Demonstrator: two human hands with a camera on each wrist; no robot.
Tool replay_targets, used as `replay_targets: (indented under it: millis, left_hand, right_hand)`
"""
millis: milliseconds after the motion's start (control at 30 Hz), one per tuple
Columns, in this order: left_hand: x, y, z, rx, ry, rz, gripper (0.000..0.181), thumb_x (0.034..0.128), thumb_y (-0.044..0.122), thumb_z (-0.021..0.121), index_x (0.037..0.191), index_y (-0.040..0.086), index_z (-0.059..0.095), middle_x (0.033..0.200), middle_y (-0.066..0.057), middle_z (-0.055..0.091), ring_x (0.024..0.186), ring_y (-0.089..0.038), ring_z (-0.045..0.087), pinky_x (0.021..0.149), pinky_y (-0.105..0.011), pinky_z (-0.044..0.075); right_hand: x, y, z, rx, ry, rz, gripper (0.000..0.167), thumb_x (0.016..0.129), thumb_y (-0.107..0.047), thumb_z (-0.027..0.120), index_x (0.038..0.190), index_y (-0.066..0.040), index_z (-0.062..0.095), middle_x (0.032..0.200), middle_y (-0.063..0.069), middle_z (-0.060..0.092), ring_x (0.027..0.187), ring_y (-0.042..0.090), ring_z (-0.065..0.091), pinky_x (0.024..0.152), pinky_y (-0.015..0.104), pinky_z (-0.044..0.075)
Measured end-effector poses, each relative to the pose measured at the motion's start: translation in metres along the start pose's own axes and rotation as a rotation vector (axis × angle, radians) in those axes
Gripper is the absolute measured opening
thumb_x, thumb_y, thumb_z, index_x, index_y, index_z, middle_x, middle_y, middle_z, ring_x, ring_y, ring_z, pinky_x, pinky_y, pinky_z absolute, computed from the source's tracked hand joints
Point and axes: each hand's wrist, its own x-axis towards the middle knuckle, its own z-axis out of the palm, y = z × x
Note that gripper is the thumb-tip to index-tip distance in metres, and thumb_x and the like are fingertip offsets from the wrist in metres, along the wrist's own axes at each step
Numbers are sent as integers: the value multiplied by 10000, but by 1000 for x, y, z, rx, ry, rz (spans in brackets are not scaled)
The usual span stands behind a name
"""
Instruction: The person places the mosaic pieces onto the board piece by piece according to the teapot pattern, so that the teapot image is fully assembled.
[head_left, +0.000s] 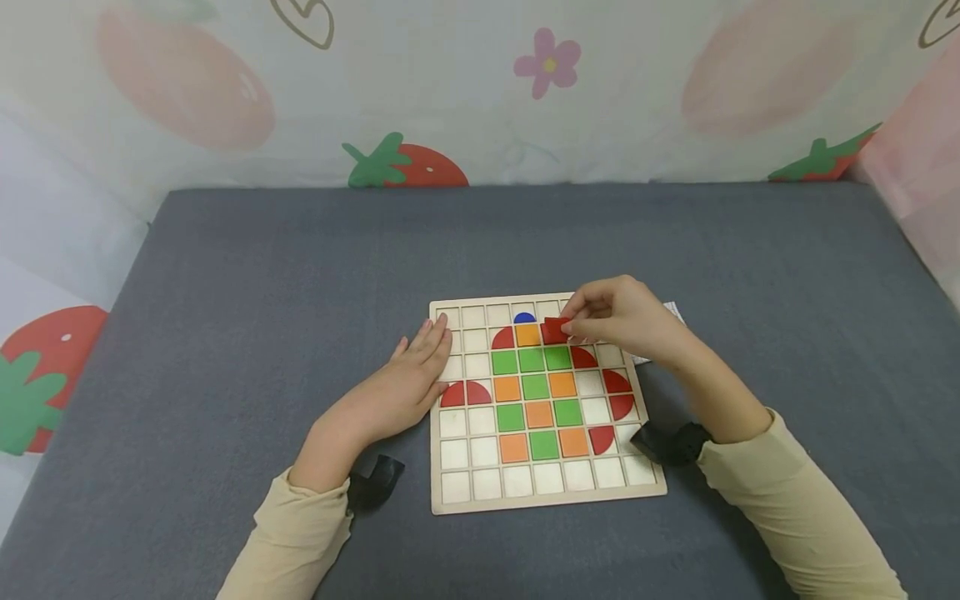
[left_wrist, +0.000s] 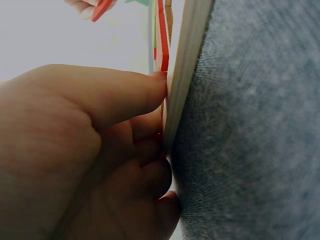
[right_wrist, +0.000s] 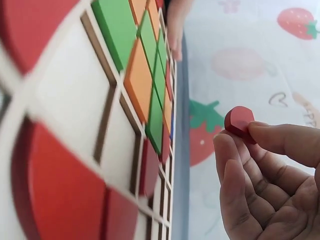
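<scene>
A square wooden grid board (head_left: 517,481) lies on the grey cloth, holding green squares (head_left: 543,445), orange squares (head_left: 513,448), red quarter-round pieces (head_left: 453,394) and a blue rounded piece (head_left: 524,317). Over the upper right part of the grid, my right hand (head_left: 626,317) pinches a small red piece with a curved side (right_wrist: 239,121) between thumb and fingertips. My left hand (head_left: 397,387) rests on the board's left edge with its fingers extended. In the left wrist view its thumb (left_wrist: 135,90) touches the board's side.
Grey cloth (head_left: 285,275) covers the table. White printed paper (head_left: 673,311) sticks out past the board's right side. Black bands (head_left: 372,483) sit at both wrists. A white curtain (head_left: 450,83) with strawberry and flower prints hangs behind the far edge.
</scene>
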Motion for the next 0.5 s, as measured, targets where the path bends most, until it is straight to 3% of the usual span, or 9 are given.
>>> replay_targets:
  millis: [500]
  left_hand:
    - [4, 3, 0, -3, -24, -7, 617, 981, 158, 481, 1460, -84, 178, 1554, -199, 37, 1427, -320, 25, 1129, -501, 105]
  right_hand:
    - [8, 1, 18, 11, -95, -32, 70, 874, -30, 637, 914, 19, 665, 815, 91, 688, 730, 235, 668, 706, 330, 545]
